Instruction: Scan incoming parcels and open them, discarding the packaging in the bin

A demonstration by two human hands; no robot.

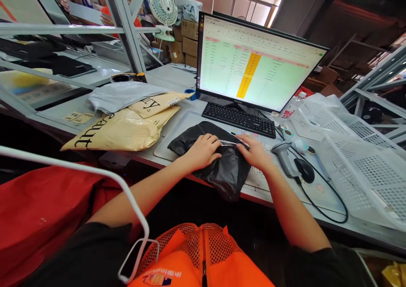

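Black bag (226, 168), glossy, creased, pale strip (228, 143) across, left hand (205, 150) and right hand (254, 152) touching it, grip unclear

The left hand (204, 151) and right hand (254, 152) touch a black plastic bag (231, 168); beyond them, a keyboard (237, 118); rightward, a barcode scanner (284, 158).

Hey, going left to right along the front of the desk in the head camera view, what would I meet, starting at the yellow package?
Yellow package → black bag with the left hand and right hand on it → gray scanner → black mouse → white perforated basket.
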